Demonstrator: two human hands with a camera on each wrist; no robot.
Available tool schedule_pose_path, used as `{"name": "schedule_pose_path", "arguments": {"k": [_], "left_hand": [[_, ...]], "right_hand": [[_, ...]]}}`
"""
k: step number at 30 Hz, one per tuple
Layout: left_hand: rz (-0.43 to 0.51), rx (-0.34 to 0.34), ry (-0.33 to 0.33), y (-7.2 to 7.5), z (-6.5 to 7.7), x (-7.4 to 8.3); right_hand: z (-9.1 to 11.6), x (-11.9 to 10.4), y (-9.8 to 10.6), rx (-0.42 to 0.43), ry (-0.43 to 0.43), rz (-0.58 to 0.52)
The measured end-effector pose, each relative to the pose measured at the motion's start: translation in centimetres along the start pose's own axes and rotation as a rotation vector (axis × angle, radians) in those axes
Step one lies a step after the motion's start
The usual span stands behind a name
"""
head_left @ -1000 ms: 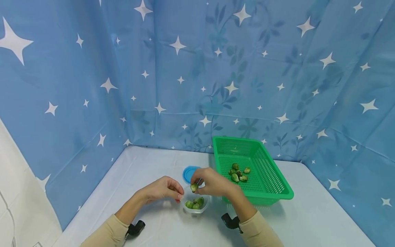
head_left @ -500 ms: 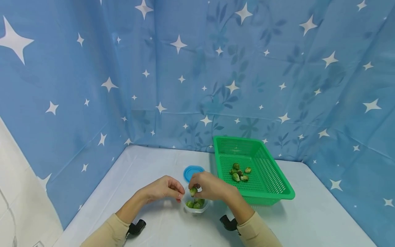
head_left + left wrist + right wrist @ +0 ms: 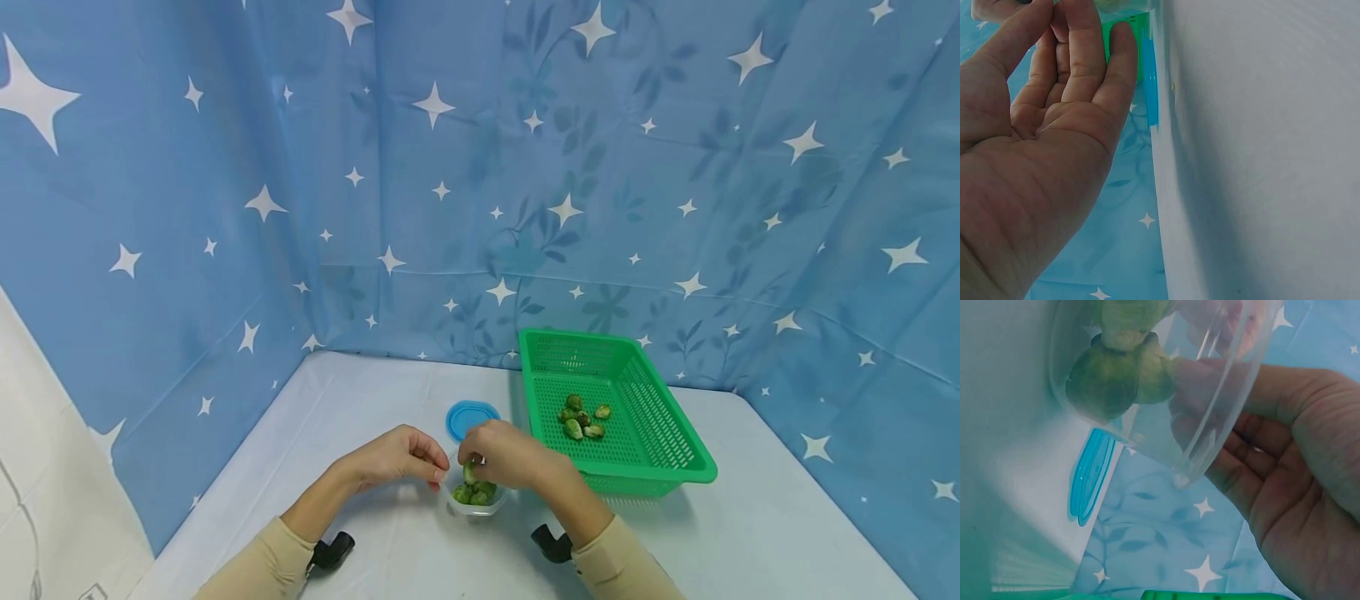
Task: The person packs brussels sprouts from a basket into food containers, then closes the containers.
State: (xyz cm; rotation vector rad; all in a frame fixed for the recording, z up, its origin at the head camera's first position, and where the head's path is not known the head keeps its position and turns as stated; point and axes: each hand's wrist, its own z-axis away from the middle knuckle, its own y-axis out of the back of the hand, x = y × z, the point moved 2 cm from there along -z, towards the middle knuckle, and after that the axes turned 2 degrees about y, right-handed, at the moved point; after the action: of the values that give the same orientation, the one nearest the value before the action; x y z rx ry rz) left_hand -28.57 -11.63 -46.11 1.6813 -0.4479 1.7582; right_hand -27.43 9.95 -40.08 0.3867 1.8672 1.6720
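Note:
A small clear plastic container [image 3: 472, 512] stands on the table with several Brussels sprouts [image 3: 478, 498] in its bottom. My left hand [image 3: 397, 460] pinches its left rim between thumb and fingers; in the left wrist view the fingertips meet at the upper edge. From the right, my right hand [image 3: 510, 455] reaches down into the container and holds a Brussels sprout [image 3: 469, 474] just over the others. The right wrist view looks through the clear wall at the sprouts [image 3: 1102, 384] and at my right thumb and fingers inside. The held sprout is partly hidden by the fingers.
Behind the container lies a round blue lid [image 3: 467, 417]. A green perforated basket [image 3: 652, 417] with several Brussels sprouts [image 3: 574, 427] in it stands to the right, close to my right forearm. A blue star-patterned curtain [image 3: 480, 167] closes off the table's back and sides.
My right hand has lowered the sprout from above the container down among the other sprouts. The left hand stays at the rim.

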Motion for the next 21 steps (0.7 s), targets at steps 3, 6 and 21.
{"name": "schedule_pose_path", "arguments": {"k": [3, 6, 21], "left_hand": [[-0.001, 0.002, 0.002, -0.01, 0.00, 0.00], [-0.001, 0.005, 0.003, -0.01, 0.04, 0.01], [0.001, 0.003, 0.012, 0.03, -0.03, 0.06]], "right_hand": [[-0.11, -0.16, -0.13, 0.000, -0.020, 0.045], [-0.10, -0.42, -0.16, 0.000, -0.025, 0.085], [0.12, -0.24, -0.18, 0.027, 0.013, 0.054]]}}
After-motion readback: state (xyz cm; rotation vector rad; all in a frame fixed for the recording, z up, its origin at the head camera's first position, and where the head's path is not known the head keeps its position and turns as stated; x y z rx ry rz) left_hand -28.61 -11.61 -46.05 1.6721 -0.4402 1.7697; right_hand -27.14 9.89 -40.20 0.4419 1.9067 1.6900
